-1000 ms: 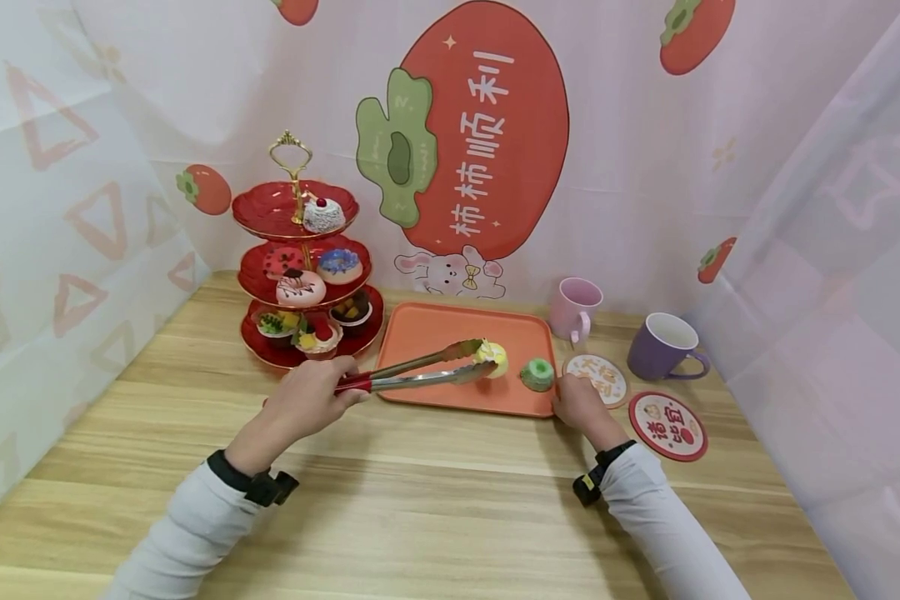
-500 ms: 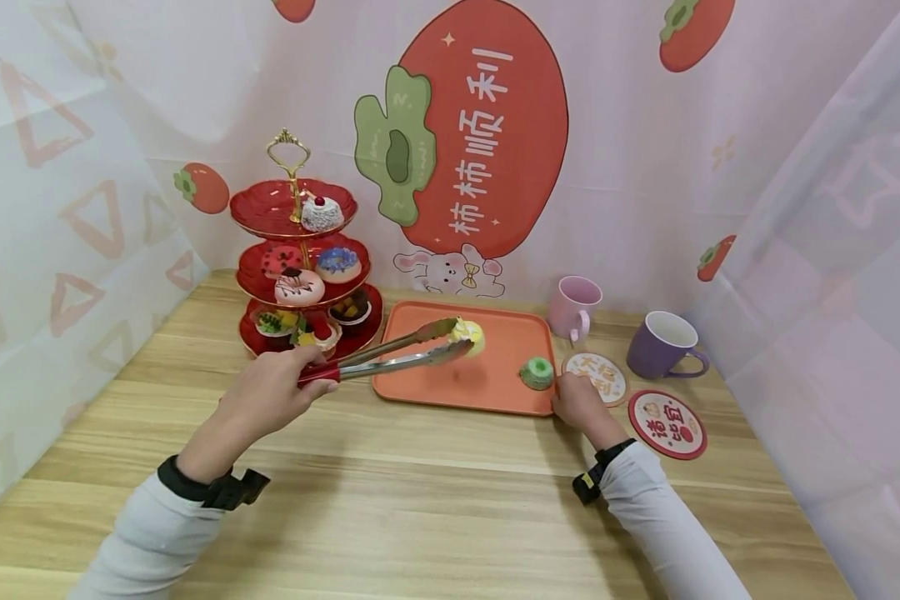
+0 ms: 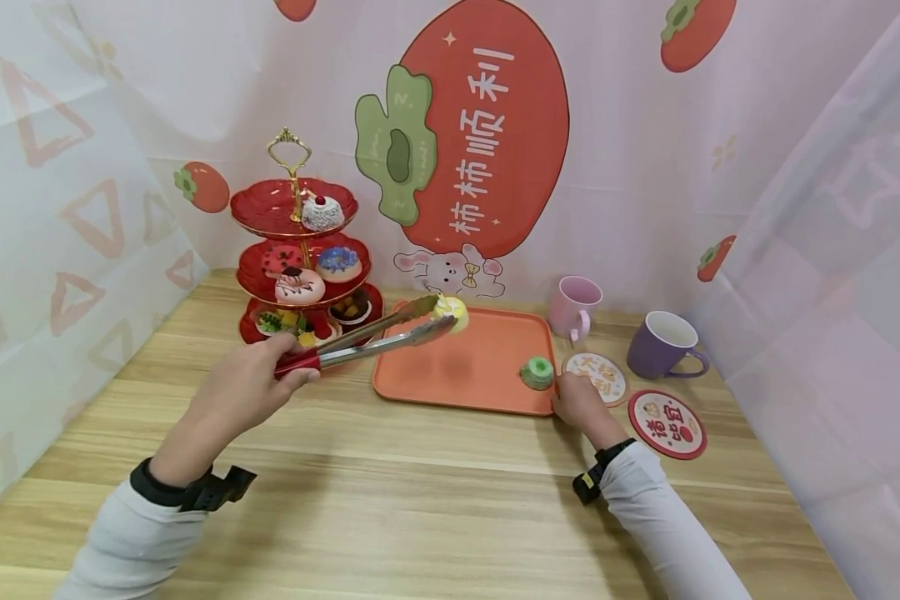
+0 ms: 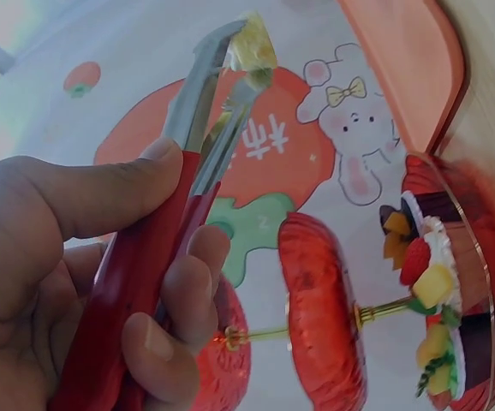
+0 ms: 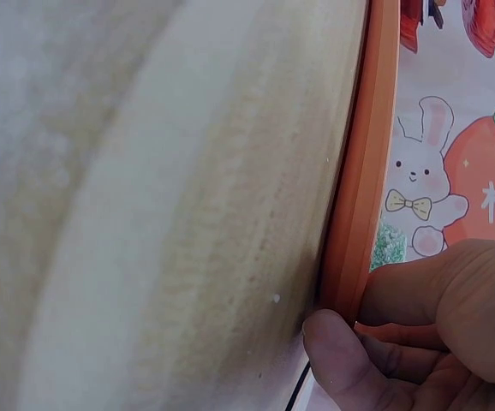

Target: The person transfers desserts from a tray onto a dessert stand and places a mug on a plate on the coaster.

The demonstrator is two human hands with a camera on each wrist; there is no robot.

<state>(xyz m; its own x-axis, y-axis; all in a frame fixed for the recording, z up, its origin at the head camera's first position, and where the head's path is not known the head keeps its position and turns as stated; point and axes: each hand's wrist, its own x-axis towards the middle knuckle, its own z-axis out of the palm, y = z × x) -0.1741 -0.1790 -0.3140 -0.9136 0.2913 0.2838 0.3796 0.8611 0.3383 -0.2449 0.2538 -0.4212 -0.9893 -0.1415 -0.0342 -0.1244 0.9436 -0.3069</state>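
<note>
My left hand (image 3: 243, 383) holds red-handled metal tongs (image 4: 140, 265), with the fingers curled round the handles. Between the tong tips is a small yellow-and-white cake (image 3: 452, 312), raised above the back left of an orange tray (image 3: 457, 379). With thumb and finger, my right hand (image 3: 583, 406) pinches the tray's front right corner. Close to that hand, a green ring-shaped cake (image 3: 537, 372) sits on the tray. To the left stands a three-tier red stand (image 3: 262, 208) carrying several cakes and doughnuts; the tongs and left hand partly cover its lowest tier.
A pink mug (image 3: 574, 308) stands behind the tray's right end, and a purple mug (image 3: 662, 346) is farther right. Two round coasters lie nearby: a white one (image 3: 596, 379) beside the right hand and a red-rimmed one (image 3: 668, 425). Printed cloth hangs around the table.
The left hand has moved left and up with the tongs, carrying the yellow cake from the tray's middle right to above its back left. The right hand has stayed at the tray corner.
</note>
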